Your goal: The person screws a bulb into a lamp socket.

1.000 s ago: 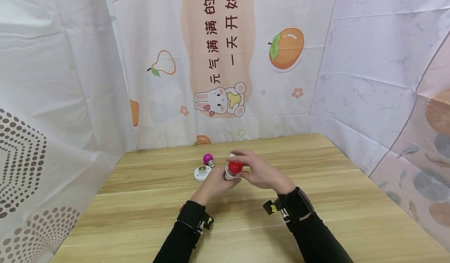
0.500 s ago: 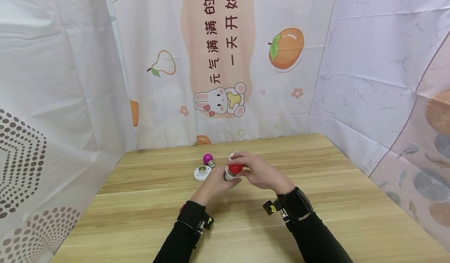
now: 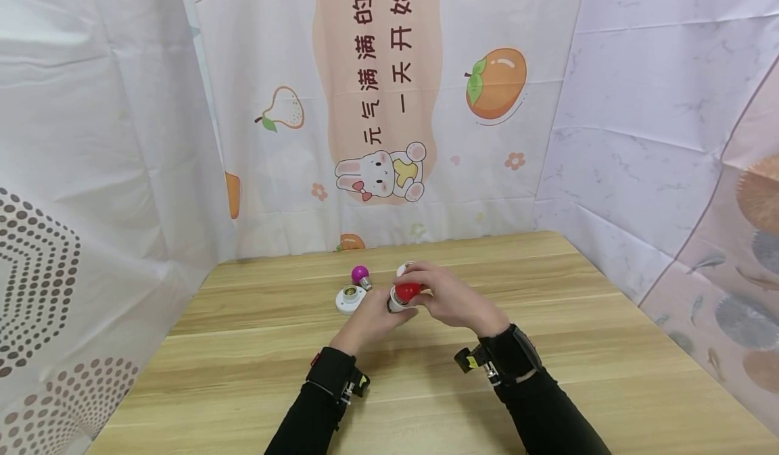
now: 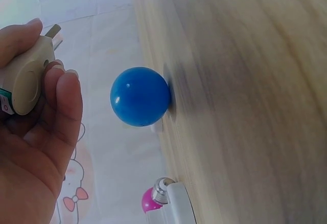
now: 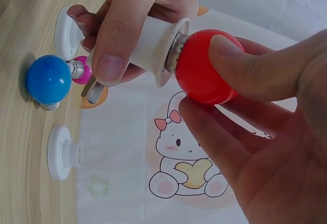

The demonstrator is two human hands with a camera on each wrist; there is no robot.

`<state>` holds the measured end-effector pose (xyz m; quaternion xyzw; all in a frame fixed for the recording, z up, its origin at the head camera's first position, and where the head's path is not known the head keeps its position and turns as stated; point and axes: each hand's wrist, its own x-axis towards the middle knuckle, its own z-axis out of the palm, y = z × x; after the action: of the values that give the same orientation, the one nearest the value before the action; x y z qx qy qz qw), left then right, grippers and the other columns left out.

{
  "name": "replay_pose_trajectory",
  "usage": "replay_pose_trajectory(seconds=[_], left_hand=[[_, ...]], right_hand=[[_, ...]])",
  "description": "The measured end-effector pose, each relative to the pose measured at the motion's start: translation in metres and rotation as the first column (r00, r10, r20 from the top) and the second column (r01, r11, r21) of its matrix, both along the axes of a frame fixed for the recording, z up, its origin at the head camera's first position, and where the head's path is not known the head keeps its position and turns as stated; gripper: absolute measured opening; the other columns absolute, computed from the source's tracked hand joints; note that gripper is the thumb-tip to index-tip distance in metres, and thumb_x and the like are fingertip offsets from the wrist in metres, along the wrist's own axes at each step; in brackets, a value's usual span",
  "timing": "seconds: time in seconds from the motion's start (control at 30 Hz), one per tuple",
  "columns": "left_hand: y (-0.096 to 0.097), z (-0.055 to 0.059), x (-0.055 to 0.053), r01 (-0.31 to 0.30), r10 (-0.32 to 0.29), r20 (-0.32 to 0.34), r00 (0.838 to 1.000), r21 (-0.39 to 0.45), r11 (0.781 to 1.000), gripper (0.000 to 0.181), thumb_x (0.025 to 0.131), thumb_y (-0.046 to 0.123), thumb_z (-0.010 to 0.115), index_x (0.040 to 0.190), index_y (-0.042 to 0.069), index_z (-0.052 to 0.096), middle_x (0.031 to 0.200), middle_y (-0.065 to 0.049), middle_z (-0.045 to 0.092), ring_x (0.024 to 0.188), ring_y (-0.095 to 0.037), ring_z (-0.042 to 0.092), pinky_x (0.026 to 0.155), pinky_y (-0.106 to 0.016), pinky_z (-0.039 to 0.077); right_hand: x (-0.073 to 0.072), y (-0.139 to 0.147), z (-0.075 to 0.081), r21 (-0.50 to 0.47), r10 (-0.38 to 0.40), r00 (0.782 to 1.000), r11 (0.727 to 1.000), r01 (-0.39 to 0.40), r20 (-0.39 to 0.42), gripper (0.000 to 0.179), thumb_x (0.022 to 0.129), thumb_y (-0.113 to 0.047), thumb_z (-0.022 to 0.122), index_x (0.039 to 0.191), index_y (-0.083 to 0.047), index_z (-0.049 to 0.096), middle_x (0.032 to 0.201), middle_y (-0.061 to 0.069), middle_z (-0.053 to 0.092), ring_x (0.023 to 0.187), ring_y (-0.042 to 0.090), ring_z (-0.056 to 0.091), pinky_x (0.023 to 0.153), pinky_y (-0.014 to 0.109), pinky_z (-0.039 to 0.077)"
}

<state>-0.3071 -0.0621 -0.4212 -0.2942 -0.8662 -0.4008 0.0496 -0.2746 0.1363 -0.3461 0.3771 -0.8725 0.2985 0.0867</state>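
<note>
My left hand (image 3: 371,316) grips a white plug-in lamp holder (image 5: 150,45) above the table, thumb along its side. Two flat metal prongs (image 5: 92,90) stick out of its lower end. A red light bulb (image 5: 209,65) has its metal screw base in the holder's mouth, with some thread showing in the right wrist view. Thumb and fingers of my right hand (image 3: 453,299) hold the bulb's round glass from the side. In the left wrist view the left hand (image 4: 36,157) curls round the holder (image 4: 28,78), and the red bulb is out of sight.
On the wooden table (image 3: 255,347) lies a blue bulb (image 4: 140,96), hidden in the head view. Beyond it are a purple-pink bulb (image 3: 360,275) and a round white lamp base (image 3: 349,299). Another white base (image 5: 60,152) stands apart, partly behind my right hand in the head view.
My right hand's fingers have shifted round the red bulb and dipped slightly, showing more of the white base behind them. The left hand and holder have stayed in place.
</note>
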Motion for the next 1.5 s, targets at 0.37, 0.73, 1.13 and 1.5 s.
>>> replay_pose_trajectory(seconds=[0.37,0.73,1.13,1.5], left_hand=[[-0.001,-0.001,-0.001,0.003,-0.003,-0.015,1.000,-0.008,1.000,0.040,0.091,0.027,0.078,0.126,0.012,0.066,0.112,-0.001,0.073,0.098,-0.012,0.068,0.088,-0.031,0.055],[-0.001,-0.001,-0.002,0.019,-0.019,-0.003,1.000,0.014,1.000,0.041,0.092,0.029,0.078,0.128,0.014,0.066,0.116,0.000,0.072,0.103,-0.011,0.068,0.091,-0.031,0.055],[-0.001,0.000,-0.001,0.009,-0.009,0.006,1.000,0.002,1.000,0.036,0.091,0.030,0.079,0.121,0.013,0.068,0.110,0.001,0.073,0.094,-0.010,0.067,0.087,-0.030,0.055],[0.000,0.001,-0.001,-0.011,0.011,0.001,1.000,-0.006,1.000,0.033,0.091,0.031,0.078,0.118,0.013,0.070,0.106,0.001,0.074,0.093,-0.011,0.066,0.086,-0.032,0.054]], right_hand=[[-0.001,-0.002,-0.001,0.002,-0.017,1.000,1.000,0.017,0.010,0.037,0.091,0.000,0.073,0.127,-0.006,0.069,0.130,0.013,0.061,0.119,0.031,0.060,0.098,0.044,0.052],[-0.002,-0.005,-0.006,-0.025,-0.103,0.995,0.994,0.103,0.013,0.038,0.091,-0.014,0.078,0.128,-0.008,0.070,0.127,0.012,0.062,0.109,0.026,0.062,0.093,0.041,0.054],[-0.002,-0.011,-0.007,-0.049,-0.170,0.985,0.984,0.171,0.027,0.035,0.088,-0.019,0.081,0.122,-0.011,0.071,0.117,0.009,0.064,0.098,0.023,0.061,0.083,0.039,0.058],[-0.003,-0.003,-0.004,-0.052,-0.032,0.999,0.998,0.030,-0.024,0.049,0.089,-0.009,0.079,0.135,-0.009,0.065,0.142,0.014,0.056,0.129,0.033,0.054,0.102,0.050,0.049]])
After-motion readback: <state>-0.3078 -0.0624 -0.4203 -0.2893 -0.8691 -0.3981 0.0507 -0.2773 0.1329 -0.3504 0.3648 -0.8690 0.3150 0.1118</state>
